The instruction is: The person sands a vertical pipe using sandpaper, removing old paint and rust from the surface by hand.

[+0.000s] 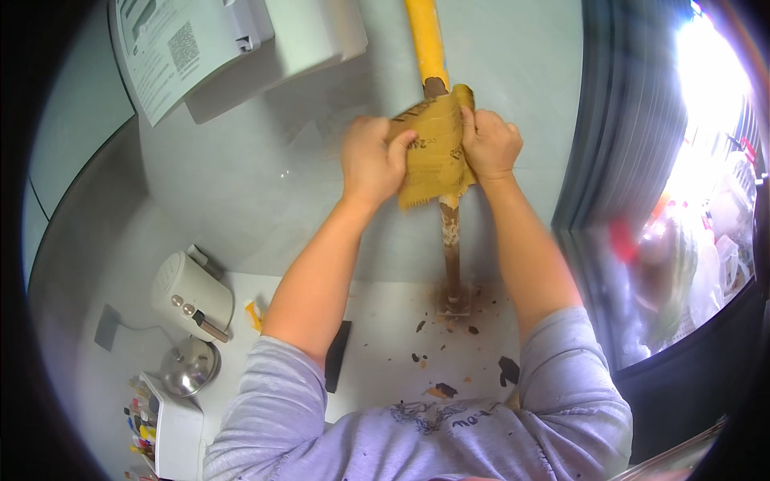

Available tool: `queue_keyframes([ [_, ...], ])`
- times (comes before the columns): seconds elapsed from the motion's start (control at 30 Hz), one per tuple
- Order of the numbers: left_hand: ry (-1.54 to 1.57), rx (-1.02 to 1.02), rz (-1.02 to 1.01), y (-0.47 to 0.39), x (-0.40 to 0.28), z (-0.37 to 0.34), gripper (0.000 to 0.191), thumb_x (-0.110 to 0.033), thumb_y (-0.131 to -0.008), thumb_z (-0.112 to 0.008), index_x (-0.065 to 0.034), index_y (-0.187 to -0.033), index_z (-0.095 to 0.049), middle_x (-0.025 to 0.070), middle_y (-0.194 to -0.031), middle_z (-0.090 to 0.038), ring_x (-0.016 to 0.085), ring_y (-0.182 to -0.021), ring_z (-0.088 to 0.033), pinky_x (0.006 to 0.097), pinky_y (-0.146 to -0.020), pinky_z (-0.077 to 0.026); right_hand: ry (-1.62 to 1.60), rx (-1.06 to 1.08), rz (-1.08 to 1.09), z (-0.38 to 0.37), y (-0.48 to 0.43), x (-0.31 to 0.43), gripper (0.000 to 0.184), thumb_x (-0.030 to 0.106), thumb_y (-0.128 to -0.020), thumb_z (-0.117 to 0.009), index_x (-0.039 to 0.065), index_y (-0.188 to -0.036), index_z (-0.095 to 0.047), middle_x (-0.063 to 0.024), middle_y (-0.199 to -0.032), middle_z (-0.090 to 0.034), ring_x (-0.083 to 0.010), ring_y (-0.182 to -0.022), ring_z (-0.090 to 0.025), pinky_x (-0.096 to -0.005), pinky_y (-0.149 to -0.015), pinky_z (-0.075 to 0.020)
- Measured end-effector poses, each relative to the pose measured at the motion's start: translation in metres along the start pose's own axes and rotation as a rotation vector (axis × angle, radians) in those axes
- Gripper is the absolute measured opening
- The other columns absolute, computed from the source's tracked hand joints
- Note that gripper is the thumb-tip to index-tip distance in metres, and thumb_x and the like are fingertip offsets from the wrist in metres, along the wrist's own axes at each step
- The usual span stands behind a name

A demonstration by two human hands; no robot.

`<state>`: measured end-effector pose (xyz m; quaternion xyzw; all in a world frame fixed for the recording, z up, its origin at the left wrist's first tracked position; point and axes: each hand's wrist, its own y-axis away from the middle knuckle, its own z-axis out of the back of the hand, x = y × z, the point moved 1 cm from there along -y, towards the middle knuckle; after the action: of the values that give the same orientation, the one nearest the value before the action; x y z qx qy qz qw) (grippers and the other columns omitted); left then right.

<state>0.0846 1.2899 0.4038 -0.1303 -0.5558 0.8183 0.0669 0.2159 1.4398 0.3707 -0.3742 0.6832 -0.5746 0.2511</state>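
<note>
Both hands hold a yellow-brown sheet of sandpaper (pixel 434 150) across the front of an upright pipe. My left hand (pixel 376 159) grips its left edge, thumb on the printed back. Opposite, my right hand (pixel 490 141) pinches the right edge, where the sheet is curled. Above the sheet the pipe is painted yellow (pixel 428 45), with a bare brown patch just over the paper. Below, its rusty brown part (pixel 451 246) has pale, flaking remains and ends at a square base (pixel 453 306) on a white surface. The sheet hides the pipe's middle.
Dark and yellow paint flakes (pixel 445 391) lie around the base. A dark flat strip (pixel 338 358) is beside my left arm. At left stand a white kettle-like appliance (pixel 192 294), a metal lid (pixel 189 365) and a white box (pixel 180 430). White housing (pixel 313 36) juts out above; a bright window is right.
</note>
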Motion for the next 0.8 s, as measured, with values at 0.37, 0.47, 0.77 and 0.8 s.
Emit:
queue_keyframes([
  [0.37,0.063,-0.034,0.126,-0.003,0.023,-0.005,0.021,-0.024,-0.081,-0.065,-0.0039,-0.088,-0.067,0.0194,-0.086,-0.063,0.036,-0.079,-0.057,0.0423,-0.074,-0.047,0.005,0.031,0.071,0.013,-0.025,0.01,0.041,0.03,-0.081,-0.069,0.013,-0.055,-0.042,-0.0024,-0.05,-0.041,-0.0239,-0.041,-0.034,-0.0332,-0.041,-0.0262],
  [0.47,0.077,-0.017,0.311,-0.015,0.047,0.005,0.023,-0.026,-0.08,-0.066,-0.004,-0.087,-0.067,0.0181,-0.084,-0.063,0.034,-0.084,-0.059,0.0403,-0.074,-0.048,-0.091,0.024,0.046,0.013,-0.028,0.021,0.043,0.03,-0.084,-0.066,0.011,-0.055,-0.042,-0.0051,-0.052,-0.043,-0.0256,-0.042,-0.037,-0.0347,-0.041,-0.0289],
  [0.77,0.105,0.075,0.387,-0.02,0.023,0.004,0.022,-0.021,-0.083,-0.069,-0.0014,-0.092,-0.066,0.0087,-0.081,-0.067,0.019,-0.072,-0.06,0.0321,-0.065,-0.047,-0.017,0.099,-0.015,0.019,-0.028,0.014,0.041,0.031,-0.084,-0.066,0.011,-0.055,-0.044,-0.0042,-0.052,-0.046,-0.0251,-0.043,-0.042,-0.0347,-0.041,-0.0322],
  [0.8,0.195,0.081,0.433,-0.017,0.041,0.004,0.024,-0.023,-0.084,-0.068,-0.0007,-0.093,-0.066,0.0063,-0.082,-0.067,0.018,-0.076,-0.06,0.0326,-0.068,-0.047,-0.073,0.116,0.012,0.027,-0.032,0.025,0.041,0.031,-0.084,-0.066,0.011,-0.055,-0.044,-0.0046,-0.052,-0.045,-0.0253,-0.043,-0.042,-0.0347,-0.041,-0.0322],
])
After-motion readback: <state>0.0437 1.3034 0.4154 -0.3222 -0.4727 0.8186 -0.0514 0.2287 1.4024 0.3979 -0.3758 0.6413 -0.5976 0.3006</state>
